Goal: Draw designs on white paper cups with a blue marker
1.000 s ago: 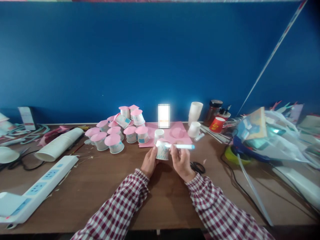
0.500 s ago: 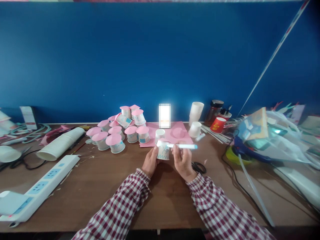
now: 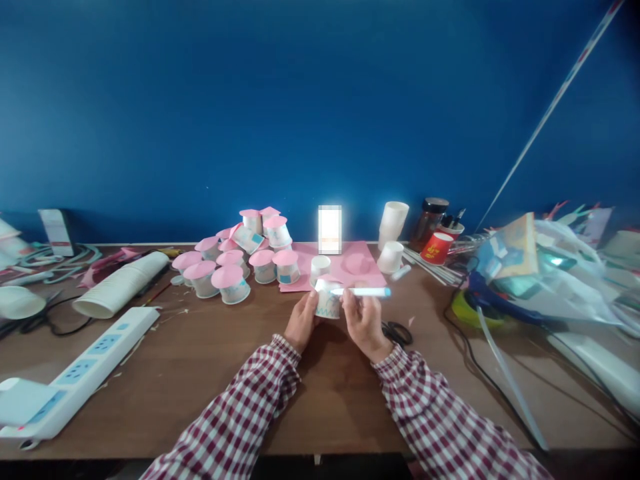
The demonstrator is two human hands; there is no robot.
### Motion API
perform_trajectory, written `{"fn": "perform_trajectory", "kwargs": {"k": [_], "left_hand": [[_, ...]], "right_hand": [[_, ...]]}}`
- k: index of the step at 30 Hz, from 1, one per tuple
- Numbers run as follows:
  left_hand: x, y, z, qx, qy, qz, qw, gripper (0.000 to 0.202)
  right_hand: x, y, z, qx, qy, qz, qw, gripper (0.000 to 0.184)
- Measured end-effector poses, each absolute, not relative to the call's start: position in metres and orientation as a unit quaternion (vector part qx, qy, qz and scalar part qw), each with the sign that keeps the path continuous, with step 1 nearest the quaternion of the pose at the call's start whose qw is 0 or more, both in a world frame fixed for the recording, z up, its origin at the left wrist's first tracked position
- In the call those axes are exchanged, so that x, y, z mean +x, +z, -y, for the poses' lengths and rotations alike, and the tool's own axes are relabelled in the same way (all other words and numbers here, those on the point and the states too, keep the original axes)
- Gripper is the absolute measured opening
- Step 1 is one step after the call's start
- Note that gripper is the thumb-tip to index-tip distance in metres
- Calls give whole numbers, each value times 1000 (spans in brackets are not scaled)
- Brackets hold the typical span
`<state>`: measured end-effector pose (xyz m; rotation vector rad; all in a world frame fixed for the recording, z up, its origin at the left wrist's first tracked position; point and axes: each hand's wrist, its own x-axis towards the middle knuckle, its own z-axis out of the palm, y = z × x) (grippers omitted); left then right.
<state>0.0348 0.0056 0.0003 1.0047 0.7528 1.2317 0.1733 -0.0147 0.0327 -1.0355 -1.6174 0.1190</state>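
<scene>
My left hand (image 3: 301, 323) is closed round a small white paper cup (image 3: 328, 301) with a blue zigzag drawn on its side, held just above the brown table (image 3: 190, 373). My right hand (image 3: 364, 321) grips a white marker with a blue end (image 3: 361, 292), lying level with its tip at the cup's upper side. Behind the cup stand a plain small cup (image 3: 320, 266) and a pink paper sheet (image 3: 345, 263) with a pink disc on it.
A heap of pink-topped cups (image 3: 240, 257) lies at the back left. A sleeve of stacked white cups (image 3: 120, 283) and a power strip (image 3: 75, 373) are on the left. Black scissors (image 3: 397, 331) lie by my right wrist. Cups, a jar, cables and plastic wrapping crowd the right.
The hands, cup and marker stay almost in place; the marker has shifted slightly left against the cup. The camera has tilted a little.
</scene>
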Motion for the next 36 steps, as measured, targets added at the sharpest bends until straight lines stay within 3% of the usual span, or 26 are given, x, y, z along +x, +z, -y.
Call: {"fn": "perform_trajectory", "kwargs": {"k": [36], "left_hand": [[34,0,-6,455,536,-348,620,53]], "right_hand": [[175,30,11,-439,32,688,577,9]]}}
